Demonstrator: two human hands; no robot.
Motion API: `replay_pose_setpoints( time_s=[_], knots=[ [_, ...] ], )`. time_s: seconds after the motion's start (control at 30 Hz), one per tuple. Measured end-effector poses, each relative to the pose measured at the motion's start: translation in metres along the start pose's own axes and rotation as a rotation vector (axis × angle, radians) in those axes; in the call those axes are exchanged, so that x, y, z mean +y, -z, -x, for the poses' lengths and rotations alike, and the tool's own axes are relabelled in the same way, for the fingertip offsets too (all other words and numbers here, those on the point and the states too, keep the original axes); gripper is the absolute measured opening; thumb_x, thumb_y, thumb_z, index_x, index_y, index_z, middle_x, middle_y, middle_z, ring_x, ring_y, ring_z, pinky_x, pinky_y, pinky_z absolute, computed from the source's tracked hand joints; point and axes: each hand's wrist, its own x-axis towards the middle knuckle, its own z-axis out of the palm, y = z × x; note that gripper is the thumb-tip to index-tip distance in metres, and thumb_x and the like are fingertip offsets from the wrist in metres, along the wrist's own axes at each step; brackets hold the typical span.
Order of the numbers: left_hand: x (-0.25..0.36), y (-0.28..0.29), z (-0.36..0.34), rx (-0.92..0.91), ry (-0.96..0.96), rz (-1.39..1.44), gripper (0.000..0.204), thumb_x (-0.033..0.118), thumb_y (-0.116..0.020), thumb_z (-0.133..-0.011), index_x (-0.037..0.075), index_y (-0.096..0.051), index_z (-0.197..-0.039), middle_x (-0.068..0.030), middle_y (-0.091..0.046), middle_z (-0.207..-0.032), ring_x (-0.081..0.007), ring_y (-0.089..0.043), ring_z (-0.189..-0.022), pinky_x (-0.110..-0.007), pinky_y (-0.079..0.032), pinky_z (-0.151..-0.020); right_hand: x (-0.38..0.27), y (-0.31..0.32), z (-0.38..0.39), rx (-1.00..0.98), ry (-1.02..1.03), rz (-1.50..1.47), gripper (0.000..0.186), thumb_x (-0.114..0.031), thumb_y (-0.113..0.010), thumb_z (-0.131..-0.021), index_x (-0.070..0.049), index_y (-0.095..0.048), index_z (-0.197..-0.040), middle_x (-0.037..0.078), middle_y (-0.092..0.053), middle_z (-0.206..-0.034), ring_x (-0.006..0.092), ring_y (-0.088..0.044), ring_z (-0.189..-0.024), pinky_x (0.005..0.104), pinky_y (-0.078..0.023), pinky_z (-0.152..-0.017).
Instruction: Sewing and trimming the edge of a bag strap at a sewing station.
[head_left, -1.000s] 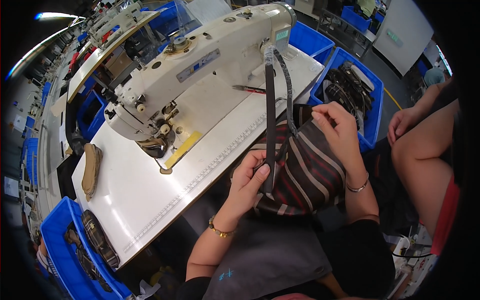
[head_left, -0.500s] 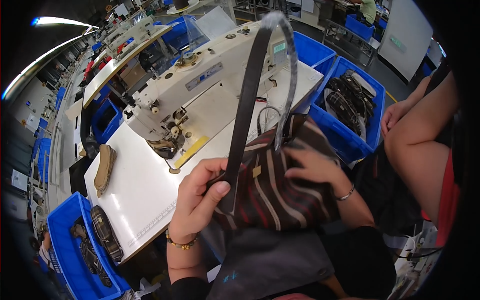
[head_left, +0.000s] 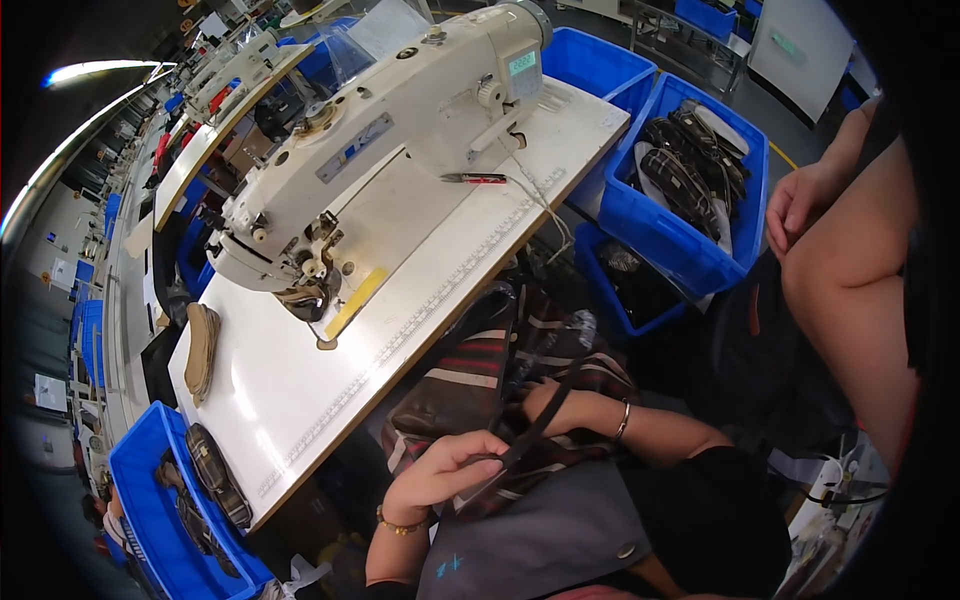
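A striped bag [head_left: 462, 362] in brown, red and cream lies low across my lap, just off the table's front edge. My left hand [head_left: 452, 470] pinches its dark strap [head_left: 552, 408] between thumb and fingers at the near side. The strap rises from there to a plastic-wrapped part at its top. My right hand [head_left: 560, 405] rests at the middle of the bag, beyond the strap; its fingertips are hidden among the folds, so its grip does not show.
A white sewing machine [head_left: 370, 140] stands on the table [head_left: 290, 400], with red-handled snips [head_left: 485, 178] and tan pieces [head_left: 202, 350]. Blue bins [head_left: 690, 255] with plaid pieces stand at the right; another blue bin [head_left: 150, 420] is at the left. Someone's bare legs [head_left: 850, 270] are close at the right.
The bag has come down from in front of the machine to my lap, its strap now tilted low. Both hands moved down with it, and the right one shifted left onto the bag's middle.
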Motion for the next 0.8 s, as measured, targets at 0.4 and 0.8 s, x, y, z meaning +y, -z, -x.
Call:
replay_pose_setpoints(
  time_s=[0.4, 0.8],
  knots=[
    [0.057, -0.006, 0.05, 0.524, -0.18, 0.034, 0.023, 0.007, -0.06, -0.094, -0.009, -0.06, -0.112, -0.011, -0.069, -0.103, -0.0128, -0.063, -0.094, -0.025, -0.048, -0.088, -0.058, 0.012, -0.045, -0.065, 0.526, -0.199, 0.069, -0.062, -0.056, -0.089, -0.005, -0.06, -0.129, 0.027, -0.055, -0.131, 0.0424, -0.059, -0.113, 0.0477, -0.047, -0.098],
    [-0.025, 0.042, 0.019, 0.592, -0.335, 0.393, 0.022, 0.013, -0.065, -0.094, -0.004, -0.061, -0.107, -0.0091, -0.07, -0.098, -0.0117, -0.067, -0.086, -0.024, -0.054, -0.079, 0.018, 0.145, 0.011, 0.412, 0.201, -0.277, 0.023, -0.026, -0.068, -0.086, -0.004, -0.073, -0.093, 0.015, -0.071, -0.088, 0.0331, -0.068, -0.082, 0.0381, -0.053, -0.069]
  ],
)
